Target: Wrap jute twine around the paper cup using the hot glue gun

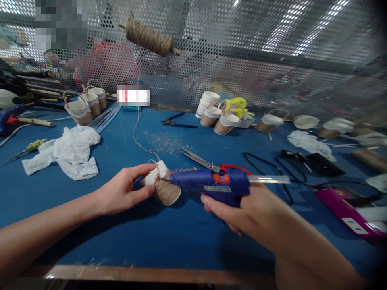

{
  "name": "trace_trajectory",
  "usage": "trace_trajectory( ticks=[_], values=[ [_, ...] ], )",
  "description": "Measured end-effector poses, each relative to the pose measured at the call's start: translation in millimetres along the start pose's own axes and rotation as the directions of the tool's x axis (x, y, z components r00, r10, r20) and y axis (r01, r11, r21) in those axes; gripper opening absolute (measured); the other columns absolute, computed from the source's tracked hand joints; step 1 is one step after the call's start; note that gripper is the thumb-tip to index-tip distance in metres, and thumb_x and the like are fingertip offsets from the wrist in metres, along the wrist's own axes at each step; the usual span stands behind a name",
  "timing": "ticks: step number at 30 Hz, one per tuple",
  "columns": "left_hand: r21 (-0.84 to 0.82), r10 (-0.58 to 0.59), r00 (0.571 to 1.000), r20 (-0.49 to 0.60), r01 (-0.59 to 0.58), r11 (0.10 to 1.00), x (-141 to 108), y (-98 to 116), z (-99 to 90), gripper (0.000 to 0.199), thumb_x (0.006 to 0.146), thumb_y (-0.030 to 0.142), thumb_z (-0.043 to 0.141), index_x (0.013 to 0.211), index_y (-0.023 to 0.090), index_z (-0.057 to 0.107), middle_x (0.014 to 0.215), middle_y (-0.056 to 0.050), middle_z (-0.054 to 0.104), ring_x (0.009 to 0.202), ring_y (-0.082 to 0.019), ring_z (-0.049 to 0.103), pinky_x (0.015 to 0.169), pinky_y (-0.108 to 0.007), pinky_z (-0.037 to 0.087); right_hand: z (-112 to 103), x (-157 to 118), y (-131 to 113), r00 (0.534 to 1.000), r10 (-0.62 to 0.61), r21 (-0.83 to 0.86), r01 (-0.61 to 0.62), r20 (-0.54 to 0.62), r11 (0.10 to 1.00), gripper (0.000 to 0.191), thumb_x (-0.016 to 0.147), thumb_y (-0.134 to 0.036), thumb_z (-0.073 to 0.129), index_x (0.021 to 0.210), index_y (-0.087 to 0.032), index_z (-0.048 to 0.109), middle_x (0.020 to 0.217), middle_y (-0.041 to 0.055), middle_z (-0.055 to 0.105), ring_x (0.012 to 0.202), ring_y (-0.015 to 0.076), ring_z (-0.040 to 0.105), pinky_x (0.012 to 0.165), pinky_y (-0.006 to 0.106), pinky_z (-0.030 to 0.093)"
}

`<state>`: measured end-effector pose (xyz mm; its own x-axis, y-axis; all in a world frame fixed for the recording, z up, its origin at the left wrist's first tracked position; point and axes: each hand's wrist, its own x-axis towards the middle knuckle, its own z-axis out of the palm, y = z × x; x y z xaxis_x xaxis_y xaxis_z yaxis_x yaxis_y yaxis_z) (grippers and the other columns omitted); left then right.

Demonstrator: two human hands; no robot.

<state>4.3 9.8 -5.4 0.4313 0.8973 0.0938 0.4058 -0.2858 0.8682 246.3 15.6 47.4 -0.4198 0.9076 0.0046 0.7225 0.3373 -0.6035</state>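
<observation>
Between the fingers and thumb of my left hand (pixel 127 187) is a small white paper cup (pixel 169 192), tilted on its side and partly wrapped in brown twine. My right hand (pixel 244 209) is wrapped round the handle of a blue hot glue gun (pixel 208 181), with a clear glue stick (pixel 269 179) sticking out of its back. The gun's nozzle points left and meets the cup at the edge of the wrapped part. A strand of twine (pixel 137 133) runs from the cup up toward a twine spool (pixel 149 37). Red-handled scissors (pixel 201 160) lie behind the gun, partly covered.
Blue-handled pliers (pixel 178 121) lie farther back. Twine-wrapped cups (pixel 79 112) stand at back left, others (pixel 226 123) at back centre. Crumpled white cloth (pixel 69 151) lies left. A black cord (pixel 275 165) and a magenta power strip (pixel 347 213) are at right. Perforated mesh (pixel 242 52) rises behind.
</observation>
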Motion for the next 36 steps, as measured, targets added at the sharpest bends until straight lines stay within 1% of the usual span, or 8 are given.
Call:
trace_trajectory(
  ticks=[4, 7, 9, 17, 22, 28, 32, 36],
  values=[
    [0.001, 0.003, 1.000, 0.000, -0.003, 1.000, -0.2, -0.5, -0.5, 0.039, 0.083, 0.023, 0.048, 0.122, 0.016, 0.050, 0.103, -0.006, 0.065, 0.097, -0.021, 0.056, 0.080, -0.028, 0.046, 2.0, -3.8, 4.2, 0.988, -0.146, -0.172, 0.136, -0.047, 0.976, 0.023, 0.076, -0.038, 0.052, 0.060, -0.023, 0.058, 0.047, 0.0009, 0.054, 0.043, 0.0141, 0.049, 0.041, 0.027, 0.036],
    [0.002, 0.013, 1.000, 0.001, -0.013, 1.000, 0.1, 0.0, -0.6, 0.039, 0.084, 0.022, 0.047, 0.123, 0.016, 0.050, 0.105, -0.006, 0.064, 0.101, -0.022, 0.055, 0.083, -0.030, 0.045, 3.6, -5.3, 6.3, 0.954, -0.299, -0.224, 0.286, -0.026, 0.932, 0.025, 0.081, -0.034, 0.046, 0.062, -0.024, 0.060, 0.045, -0.0005, 0.051, 0.043, 0.0131, 0.046, 0.041, 0.026, 0.033],
    [-0.001, 0.020, 1.000, 0.006, -0.020, 1.000, 0.1, 0.0, -0.6, 0.039, 0.084, 0.021, 0.047, 0.123, 0.015, 0.050, 0.107, -0.006, 0.063, 0.104, -0.022, 0.054, 0.085, -0.031, 0.044, 4.3, -5.2, 5.8, 0.946, -0.323, -0.224, 0.313, -0.009, 0.923, 0.025, 0.082, -0.033, 0.045, 0.063, -0.023, 0.060, 0.044, -0.0015, 0.049, 0.043, 0.0124, 0.045, 0.041, 0.025, 0.033],
    [-0.004, 0.013, 1.000, 0.004, -0.013, 1.000, -0.2, -0.3, -0.2, 0.040, 0.083, 0.022, 0.048, 0.122, 0.015, 0.051, 0.119, -0.008, 0.059, 0.107, -0.023, 0.053, 0.089, -0.033, 0.044, 4.9, -1.9, -4.0, 0.987, -0.163, -0.103, 0.162, 0.007, 0.981, 0.022, 0.078, -0.033, 0.049, 0.060, -0.022, 0.051, 0.048, -0.0025, 0.051, 0.044, 0.0112, 0.046, 0.044, 0.024, 0.038],
    [-0.003, 0.015, 1.000, -0.005, -0.015, 1.000, 0.6, 1.2, -0.1, 0.039, 0.083, 0.022, 0.048, 0.122, 0.017, 0.052, 0.113, -0.007, 0.062, 0.102, -0.022, 0.055, 0.086, -0.033, 0.045, 2.7, -1.8, -2.1, 0.999, -0.010, -0.083, 0.014, 0.042, 0.996, 0.023, 0.074, -0.042, 0.053, 0.059, -0.024, 0.052, 0.050, 0.0005, 0.053, 0.048, 0.0159, 0.050, 0.047, 0.029, 0.040],
    [-0.017, -0.002, 1.000, -0.016, 0.001, 1.000, -0.2, 1.6, -0.4, 0.038, 0.082, 0.021, 0.049, 0.119, 0.016, 0.054, 0.107, -0.007, 0.064, 0.102, -0.023, 0.054, 0.086, -0.033, 0.045, -1.3, 1.0, 2.6, 0.985, 0.152, -0.025, -0.150, 0.083, 0.988, 0.026, 0.076, -0.044, 0.052, 0.060, -0.024, 0.054, 0.032, -0.0048, 0.043, 0.030, 0.0125, 0.043, 0.035, 0.026, 0.037],
    [-0.023, -0.009, 1.000, -0.018, 0.008, 1.000, -0.6, 0.0, -0.2, 0.038, 0.082, 0.022, 0.050, 0.118, 0.015, 0.054, 0.108, -0.008, 0.064, 0.101, -0.023, 0.055, 0.087, -0.033, 0.044, -5.3, 5.4, 0.3, 0.968, 0.204, 0.091, -0.218, 0.144, 0.972, 0.024, 0.076, -0.042, 0.052, 0.062, -0.022, 0.053, 0.034, -0.0060, 0.044, 0.032, 0.0100, 0.043, 0.034, 0.022, 0.037],
    [-0.009, -0.007, 1.000, -0.017, 0.007, 1.000, -0.4, -1.2, 0.3, 0.037, 0.083, 0.023, 0.049, 0.119, 0.017, 0.053, 0.109, -0.006, 0.063, 0.101, -0.021, 0.055, 0.087, -0.031, 0.044, -9.0, 8.9, -1.9, 0.965, 0.213, 0.121, -0.232, 0.155, 0.965, 0.024, 0.075, -0.040, 0.053, 0.061, -0.021, 0.052, 0.034, -0.0064, 0.044, 0.033, 0.0097, 0.043, 0.036, 0.022, 0.038]
  ],
)
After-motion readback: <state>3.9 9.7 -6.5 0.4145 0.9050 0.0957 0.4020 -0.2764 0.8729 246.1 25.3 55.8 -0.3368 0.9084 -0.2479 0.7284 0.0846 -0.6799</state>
